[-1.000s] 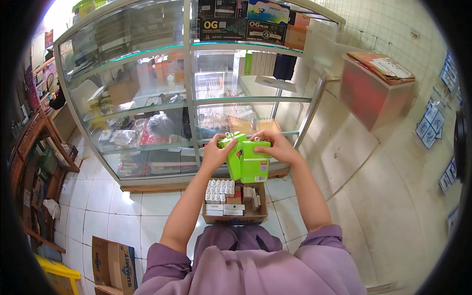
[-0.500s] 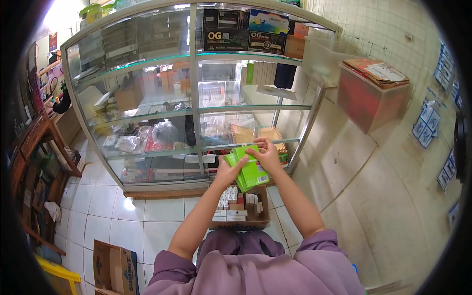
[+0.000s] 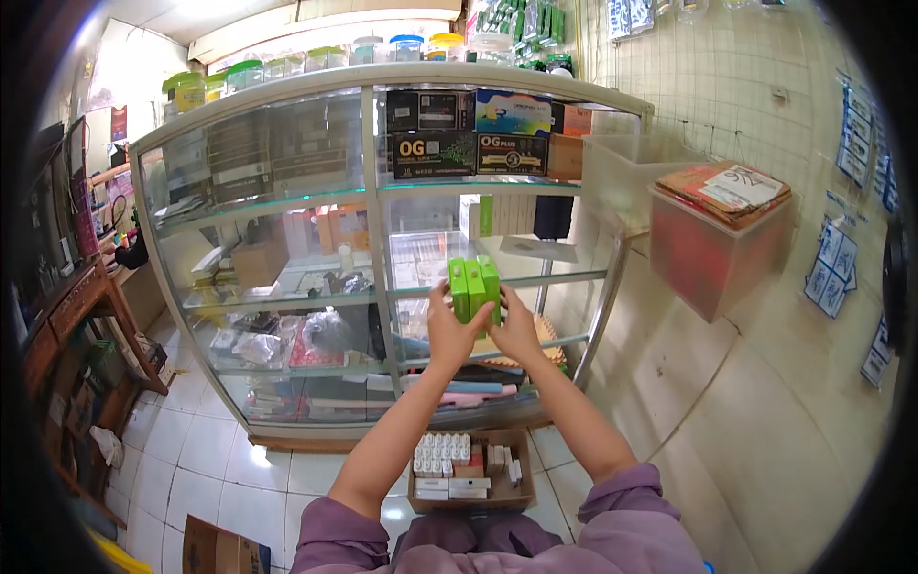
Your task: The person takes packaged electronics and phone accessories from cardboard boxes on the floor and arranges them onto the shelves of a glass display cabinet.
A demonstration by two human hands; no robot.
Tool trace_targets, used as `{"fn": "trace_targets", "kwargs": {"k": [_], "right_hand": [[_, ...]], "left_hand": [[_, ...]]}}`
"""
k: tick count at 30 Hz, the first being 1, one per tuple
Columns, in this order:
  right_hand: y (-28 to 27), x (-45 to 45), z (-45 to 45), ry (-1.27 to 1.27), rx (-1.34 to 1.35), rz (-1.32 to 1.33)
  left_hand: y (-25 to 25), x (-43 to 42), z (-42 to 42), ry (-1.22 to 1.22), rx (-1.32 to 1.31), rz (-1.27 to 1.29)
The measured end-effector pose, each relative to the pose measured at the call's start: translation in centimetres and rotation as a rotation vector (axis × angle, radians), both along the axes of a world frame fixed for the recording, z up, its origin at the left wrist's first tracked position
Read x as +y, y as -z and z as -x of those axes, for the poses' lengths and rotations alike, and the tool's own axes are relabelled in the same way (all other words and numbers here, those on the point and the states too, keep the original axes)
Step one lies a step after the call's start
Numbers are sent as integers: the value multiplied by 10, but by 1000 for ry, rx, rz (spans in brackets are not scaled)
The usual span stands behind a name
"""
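My left hand (image 3: 453,333) and my right hand (image 3: 514,329) grip a bundle of three slim bright-green boxes (image 3: 474,290) from either side. The boxes stand upright, side by side, their narrow edges toward me. My left thumb presses on the near side; some of my fingers are hidden behind the bundle. Both hands are in front of the open right half of a glass display cabinet (image 3: 375,225), level with its middle shelves. On the floor below my forearms sits an open cardboard box (image 3: 522,491) with several small white boxes (image 3: 442,453) packed inside.
Black "OG" boxes (image 3: 435,156) fill an upper shelf. Notebooks and stationery lie lower down. Right of the cabinet stands a translucent bin (image 3: 703,263) topped with brown envelopes (image 3: 724,189). Another cardboard box (image 3: 225,547) is at lower left. Lidded jars (image 3: 406,50) line the cabinet top.
My hands have risen and moved forward toward the cabinet shelves. The green boxes went from a slanted, fanned stack to standing upright and aligned. My view has tilted upward.
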State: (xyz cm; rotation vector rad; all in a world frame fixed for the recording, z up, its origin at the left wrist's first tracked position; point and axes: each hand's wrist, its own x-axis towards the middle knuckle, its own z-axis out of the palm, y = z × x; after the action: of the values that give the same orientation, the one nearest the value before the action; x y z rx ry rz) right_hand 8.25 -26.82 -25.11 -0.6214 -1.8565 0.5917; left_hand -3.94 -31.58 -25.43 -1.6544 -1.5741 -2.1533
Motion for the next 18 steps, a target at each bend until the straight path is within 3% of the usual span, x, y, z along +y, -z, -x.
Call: {"fn": "trace_targets", "kwargs": {"k": [2, 6, 10, 13, 14, 17, 18], "right_hand": [[0, 51, 14, -6, 64, -41], [-18, 126, 39, 15, 61, -88], [-13, 207, 74, 5, 14, -38], [-27, 249, 97, 118, -221, -60], [-29, 263, 105, 304, -343, -180], [-18, 328, 135, 277, -289, -170], [-28, 324, 137, 260, -219, -227]], "left_hand": [[-4, 43, 15, -12, 166, -68], [-22, 111, 49, -34, 127, 85], [-27, 181, 83, -57, 115, 302], [-47, 225, 104, -256, 239, 544], [-55, 238, 111, -246, 208, 618], [-49, 290, 140, -261, 203, 627], [-53, 305, 146, -278, 142, 772]]}}
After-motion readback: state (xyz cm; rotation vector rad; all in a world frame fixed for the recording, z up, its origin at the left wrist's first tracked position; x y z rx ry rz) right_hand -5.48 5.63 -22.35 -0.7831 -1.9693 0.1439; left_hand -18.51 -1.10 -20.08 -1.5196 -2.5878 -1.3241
